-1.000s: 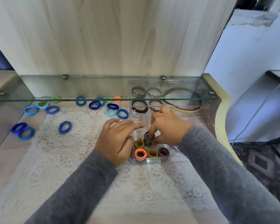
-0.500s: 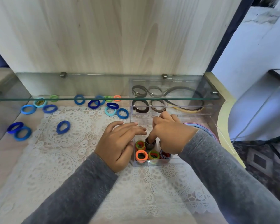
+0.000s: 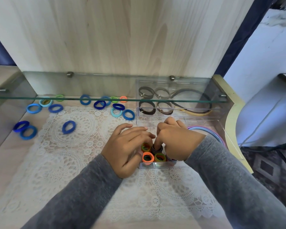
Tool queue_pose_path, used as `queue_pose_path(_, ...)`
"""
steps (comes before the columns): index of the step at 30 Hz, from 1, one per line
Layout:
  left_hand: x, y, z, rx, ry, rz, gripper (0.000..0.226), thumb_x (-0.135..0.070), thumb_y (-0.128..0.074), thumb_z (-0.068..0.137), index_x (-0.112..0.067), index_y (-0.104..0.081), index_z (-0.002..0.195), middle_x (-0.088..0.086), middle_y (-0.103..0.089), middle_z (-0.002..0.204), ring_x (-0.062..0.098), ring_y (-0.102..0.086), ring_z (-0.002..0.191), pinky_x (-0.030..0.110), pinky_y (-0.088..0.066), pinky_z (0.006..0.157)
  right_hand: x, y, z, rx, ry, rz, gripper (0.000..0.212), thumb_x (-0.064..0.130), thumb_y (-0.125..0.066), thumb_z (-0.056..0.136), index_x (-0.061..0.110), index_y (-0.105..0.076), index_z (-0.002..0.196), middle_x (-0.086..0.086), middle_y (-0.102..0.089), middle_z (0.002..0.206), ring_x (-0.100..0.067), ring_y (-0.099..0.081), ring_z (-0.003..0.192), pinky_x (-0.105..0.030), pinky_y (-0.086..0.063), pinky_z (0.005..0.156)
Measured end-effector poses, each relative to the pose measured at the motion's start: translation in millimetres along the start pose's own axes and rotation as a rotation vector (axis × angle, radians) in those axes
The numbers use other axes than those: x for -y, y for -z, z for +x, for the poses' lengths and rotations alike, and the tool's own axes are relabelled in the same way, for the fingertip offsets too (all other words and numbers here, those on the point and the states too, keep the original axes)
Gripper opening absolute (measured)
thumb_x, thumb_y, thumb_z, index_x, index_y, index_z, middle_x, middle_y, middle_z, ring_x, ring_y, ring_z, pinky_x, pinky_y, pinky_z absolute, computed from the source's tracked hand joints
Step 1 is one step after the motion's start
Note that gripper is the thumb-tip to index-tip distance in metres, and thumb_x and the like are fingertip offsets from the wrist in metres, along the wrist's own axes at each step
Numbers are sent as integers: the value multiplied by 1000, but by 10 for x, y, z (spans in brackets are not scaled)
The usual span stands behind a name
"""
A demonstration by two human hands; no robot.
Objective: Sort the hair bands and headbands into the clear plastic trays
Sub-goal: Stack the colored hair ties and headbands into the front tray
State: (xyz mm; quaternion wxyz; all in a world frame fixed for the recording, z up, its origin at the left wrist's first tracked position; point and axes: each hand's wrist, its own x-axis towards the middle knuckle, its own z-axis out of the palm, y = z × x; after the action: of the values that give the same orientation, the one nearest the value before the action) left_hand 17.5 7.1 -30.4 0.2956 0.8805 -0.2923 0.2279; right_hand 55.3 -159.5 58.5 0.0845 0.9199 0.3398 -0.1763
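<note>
Clear plastic tray (image 3: pixel 157 164) holds upright stacks of hair bands, no lettering readable. Right hand (image 3: pixel 175 139) pokes its index finger down through the dark stack (image 3: pixel 157 148), fingers curled; left hand (image 3: pixel 127 149), relaxed open, steadies the tray's side.

Two bare hands, left hand (image 3: pixel 125 151), right hand (image 3: pixel 177 141), long grey knit sleeves (image 3: pixel 238 187)

No readable text, labels, brand names, numbers or signs appear anywhere in this view. The hair bands (image 3: pixel 67 126), the clear plastic trays (image 3: pixel 157 164), the lace mat (image 3: pixel 76 134), the glass shelf (image 3: pixel 96 98) and the wooden back panel (image 3: pixel 116 35) all carry no writing.
</note>
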Motion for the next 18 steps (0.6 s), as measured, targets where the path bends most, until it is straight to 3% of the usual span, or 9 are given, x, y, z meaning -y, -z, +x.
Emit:
queue_pose_path(9,-4,15,-3,114,-20,-24,42,-26,-43,62,-23,-67,97,-14,-64,115,8,-48,128,49,-29,106,-7,-31,27,16,-16,34,37,5,-48,86,27,-68,109,1,-43,122,-24,-27,120,-34,-26,101)
queue_pose_path(18,5,18,2,147,-18,-11,43,-28,-42,63,-23,-66,98,-16,-64,113,7,-47,128,45,-29,106,-99,-93,4,-66,21,167,44,0,-46,82,31,-70,103,7,-46,119,-19,-26,117,-30,-23,99)
